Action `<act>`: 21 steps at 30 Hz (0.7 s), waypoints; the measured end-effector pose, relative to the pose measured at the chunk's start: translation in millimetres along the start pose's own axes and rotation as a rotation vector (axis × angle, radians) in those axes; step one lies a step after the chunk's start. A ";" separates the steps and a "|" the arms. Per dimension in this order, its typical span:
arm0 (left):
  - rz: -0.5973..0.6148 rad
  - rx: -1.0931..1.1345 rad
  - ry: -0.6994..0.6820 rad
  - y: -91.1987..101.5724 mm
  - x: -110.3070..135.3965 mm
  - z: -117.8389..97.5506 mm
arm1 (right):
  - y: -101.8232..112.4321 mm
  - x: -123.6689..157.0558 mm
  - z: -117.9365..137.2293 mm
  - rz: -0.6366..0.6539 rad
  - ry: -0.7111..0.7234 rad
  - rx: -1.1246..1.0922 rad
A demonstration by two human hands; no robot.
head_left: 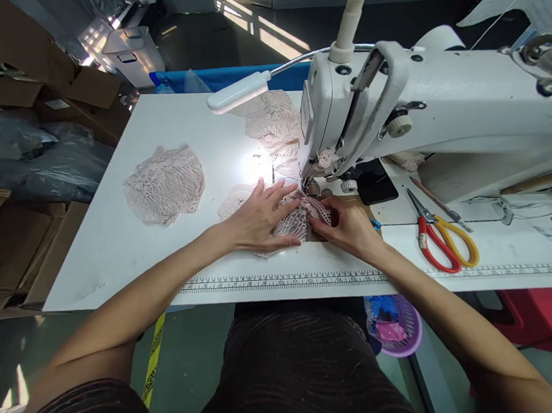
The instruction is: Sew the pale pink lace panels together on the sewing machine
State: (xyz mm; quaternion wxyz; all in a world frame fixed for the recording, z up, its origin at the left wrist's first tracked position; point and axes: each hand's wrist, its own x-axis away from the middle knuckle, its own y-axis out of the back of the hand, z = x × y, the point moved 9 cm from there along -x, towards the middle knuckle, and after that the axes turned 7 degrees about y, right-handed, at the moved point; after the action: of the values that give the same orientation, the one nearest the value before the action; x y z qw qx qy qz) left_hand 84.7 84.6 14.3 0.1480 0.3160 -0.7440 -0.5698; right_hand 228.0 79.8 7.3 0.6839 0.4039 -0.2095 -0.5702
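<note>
A pale pink lace piece (pixel 292 223) lies at the needle area of a white sewing machine (pixel 322 113). My left hand (pixel 260 220) rests flat on this lace, fingers spread and pointing toward the presser foot. To the right of the foot, my right hand (pixel 345 224) pinches the scalloped lace edge between thumb and fingers. More lace (pixel 275 116) trails out behind the needle, joined or overlapping; I cannot tell which. Another lace pile (pixel 167 185) sits on the white table (pixel 105 242) to the left. The needle tip is hidden by the machine head.
Red-and-yellow scissors (pixel 449 246) and a black phone (pixel 376 181) lie right of my right hand. A lamp (pixel 240 93) hangs over the lace. A printed ruler (pixel 280 282) runs along the front edge. Below is a purple basket (pixel 407 329); cardboard boxes (pixel 23 247) stand left.
</note>
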 end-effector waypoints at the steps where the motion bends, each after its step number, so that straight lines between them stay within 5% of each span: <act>1: -0.027 0.023 -0.027 2.6 1.7 -2.3 | 0.7 3.3 -1.7 -0.014 -0.031 -0.022; 8: 0.016 0.026 -0.083 -8.0 10.7 -15.5 | -5.7 19.1 7.0 -0.084 -0.074 -0.163; 15: -0.283 0.069 -0.015 17.9 13.5 -15.2 | -14.6 16.7 36.3 -0.072 0.089 0.027; 21: -0.109 0.070 -0.026 -5.1 5.5 -19.0 | -20.8 4.7 36.9 0.138 0.207 -0.029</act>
State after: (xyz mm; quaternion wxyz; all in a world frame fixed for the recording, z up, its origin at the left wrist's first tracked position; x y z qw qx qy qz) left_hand 93.2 66.0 14.6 0.0957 0.3537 -0.7470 -0.5548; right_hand 188.9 63.3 11.7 0.7451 0.4354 -0.1570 -0.4803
